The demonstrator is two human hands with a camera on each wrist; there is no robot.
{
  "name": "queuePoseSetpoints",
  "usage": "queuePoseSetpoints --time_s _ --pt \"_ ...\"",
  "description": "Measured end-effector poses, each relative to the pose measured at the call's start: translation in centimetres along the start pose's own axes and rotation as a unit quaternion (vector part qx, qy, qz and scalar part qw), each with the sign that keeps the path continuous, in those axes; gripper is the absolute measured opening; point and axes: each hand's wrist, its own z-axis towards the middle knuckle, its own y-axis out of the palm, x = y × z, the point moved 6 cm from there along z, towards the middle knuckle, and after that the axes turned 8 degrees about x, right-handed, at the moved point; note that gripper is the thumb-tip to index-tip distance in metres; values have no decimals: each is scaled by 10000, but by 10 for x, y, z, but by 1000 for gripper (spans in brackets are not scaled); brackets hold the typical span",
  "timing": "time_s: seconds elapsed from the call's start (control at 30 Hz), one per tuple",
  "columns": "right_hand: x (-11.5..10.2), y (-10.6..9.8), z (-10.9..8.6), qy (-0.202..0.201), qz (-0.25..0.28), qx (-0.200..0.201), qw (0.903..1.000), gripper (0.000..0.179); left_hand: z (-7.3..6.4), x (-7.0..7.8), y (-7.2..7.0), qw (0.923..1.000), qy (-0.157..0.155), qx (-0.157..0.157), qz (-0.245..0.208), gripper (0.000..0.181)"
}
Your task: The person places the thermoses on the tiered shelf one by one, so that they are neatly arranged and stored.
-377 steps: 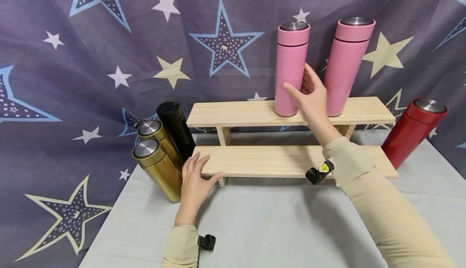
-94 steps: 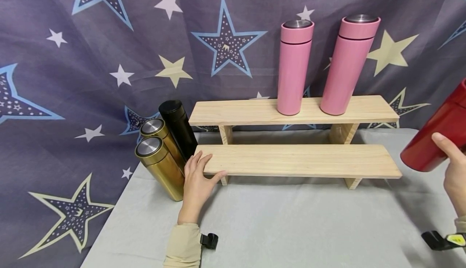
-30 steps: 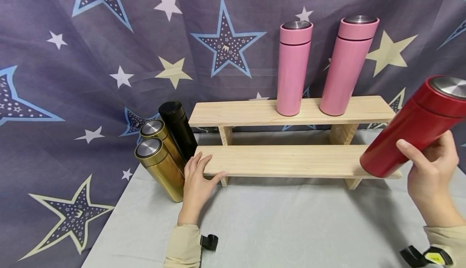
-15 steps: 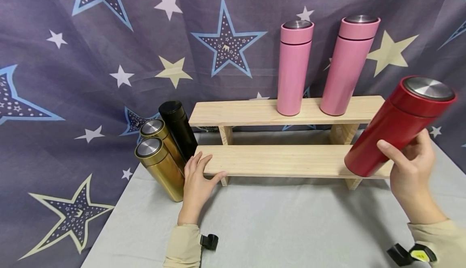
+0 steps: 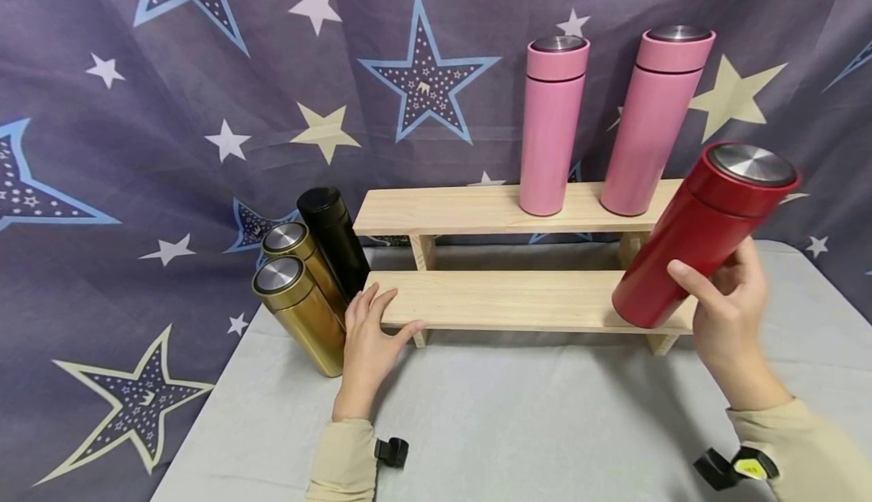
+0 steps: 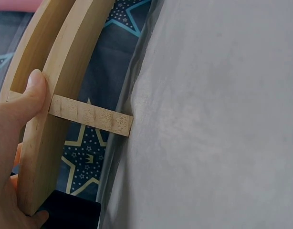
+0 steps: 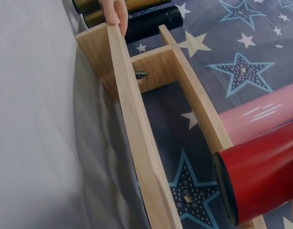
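Observation:
My right hand (image 5: 732, 328) grips a red thermos (image 5: 702, 222) with a steel-topped lid. Leaning to the right in the head view, its base overlaps the right part of the lower board. In the right wrist view the thermos (image 7: 266, 171) fills the lower right corner. At the other end, my left hand (image 5: 370, 354) holds the left end of the two-tier wooden shelf (image 5: 504, 301). Its thumb (image 6: 34, 90) lies on the front edge of the board, with the other fingers across the end. Two pink thermoses (image 5: 553, 131) (image 5: 654, 127) stand on the upper board.
Two gold thermoses (image 5: 306, 328) (image 5: 289, 238) and a black thermos (image 5: 334, 241) stand on the grey cloth-covered table (image 5: 518, 426), close to the shelf's left end and my left hand. Behind the shelf hangs a dark curtain (image 5: 272, 70) with a star print.
The right hand has let go of the left pink thermos, taken the red one from the table's right side and carried it left over the lower board. The left hand has stayed on the shelf.

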Motion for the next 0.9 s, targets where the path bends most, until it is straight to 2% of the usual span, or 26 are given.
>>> queuePoseSetpoints --time_s 0.7,0.9 --pt "15 34 -11 328 -316 -232 9987 54 0 -1 0 10000 39 60 -33 77" --pt "18 43 -14 397 -583 -372 9968 53 0 -1 0 10000 17 42 -21 76"
